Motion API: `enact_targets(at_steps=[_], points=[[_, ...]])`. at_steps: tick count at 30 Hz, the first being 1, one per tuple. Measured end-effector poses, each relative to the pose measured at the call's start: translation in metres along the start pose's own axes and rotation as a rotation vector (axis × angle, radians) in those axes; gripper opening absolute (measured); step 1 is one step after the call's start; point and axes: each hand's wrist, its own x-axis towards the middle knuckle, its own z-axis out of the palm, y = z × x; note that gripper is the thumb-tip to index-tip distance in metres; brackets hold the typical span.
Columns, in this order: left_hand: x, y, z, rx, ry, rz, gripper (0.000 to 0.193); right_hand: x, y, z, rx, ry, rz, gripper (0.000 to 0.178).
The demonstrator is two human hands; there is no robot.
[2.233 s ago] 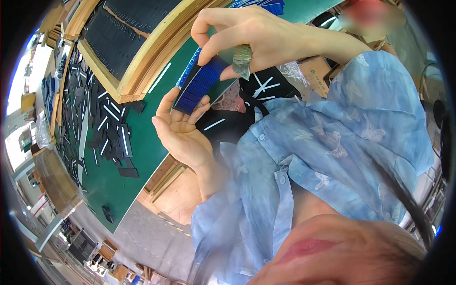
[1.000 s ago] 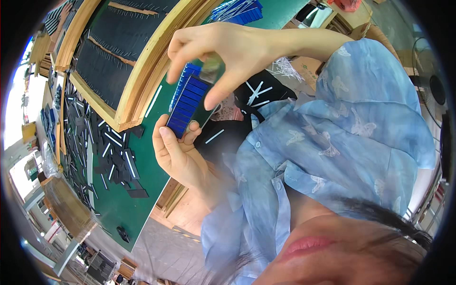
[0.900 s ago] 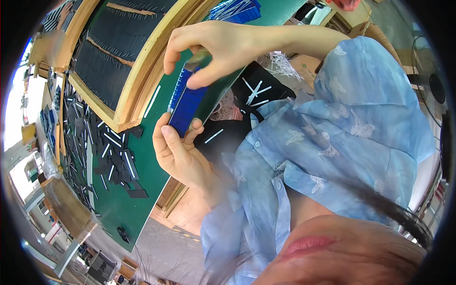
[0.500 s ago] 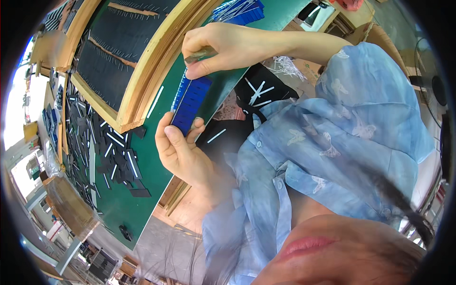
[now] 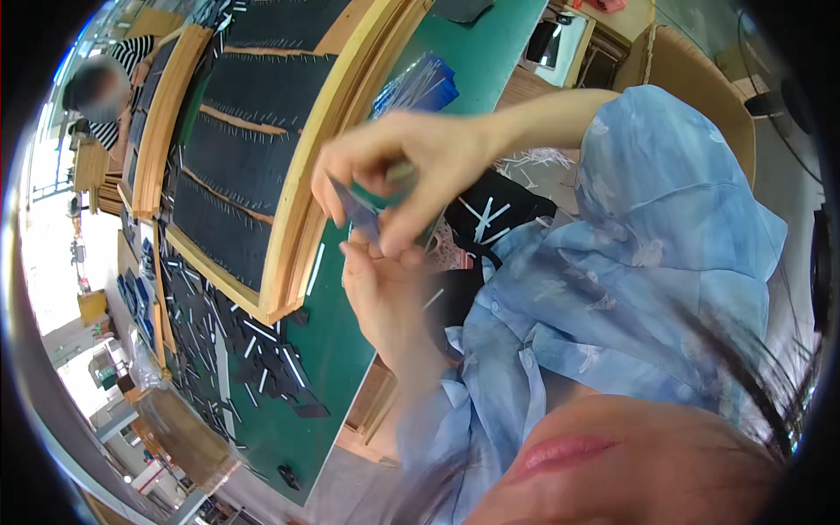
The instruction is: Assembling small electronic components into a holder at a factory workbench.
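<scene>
In front of my body both hands are raised over the edge of the green table (image 5: 315, 376). Between them is a flat blue strip (image 5: 359, 210), seen narrow and blurred. My right hand (image 5: 411, 162), the upper one, pinches this strip with thumb and fingers. A small brownish thing (image 5: 399, 171) shows in its curled palm; its kind is unclear. My left hand (image 5: 385, 289) is closed, its fingertips together at the strip's lower end. Just beyond the right hand lies a pile of blue strips (image 5: 437, 83) with thin white sticks on top.
A wooden frame (image 5: 284, 254) with black panels and rows of short pale pins stands beyond my hands. Black pieces and white sticks (image 5: 219, 332) are strewn at left. A black cloth (image 5: 499, 206) with white sticks lies by my lap. Another person (image 5: 109, 87) is at far left.
The blue strip has turned from face-on to nearly edge-on. My right hand has come down toward the left, and the hands are now close together. The whole view has shifted.
</scene>
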Motion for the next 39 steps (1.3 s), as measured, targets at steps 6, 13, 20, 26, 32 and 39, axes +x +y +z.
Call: enact_targets(at_steps=[6,13,20,26,32,39], points=[[0.003,-0.011,0.009,0.308,0.194,0.188,0.056,0.039,-0.010,-0.170,-1.144,0.205,0.211,0.037],[0.000,-0.018,0.005,0.493,0.315,0.303,0.045,0.060,0.046,-0.218,-1.082,-0.068,0.107,0.038],[-0.010,-0.024,0.004,0.565,0.354,0.344,0.039,0.058,0.046,-0.219,-1.079,-0.111,0.104,0.035],[-0.035,-0.027,-0.022,1.002,0.560,0.464,0.018,0.063,0.045,-0.206,-1.113,-0.033,-0.004,0.032],[-0.082,0.064,-0.196,2.146,1.415,0.713,0.029,0.041,0.032,-0.140,-1.078,0.395,-0.168,0.021],[-0.125,0.096,-0.211,1.972,1.317,0.351,0.030,0.052,0.018,-0.059,-0.941,0.256,-0.257,0.018]])
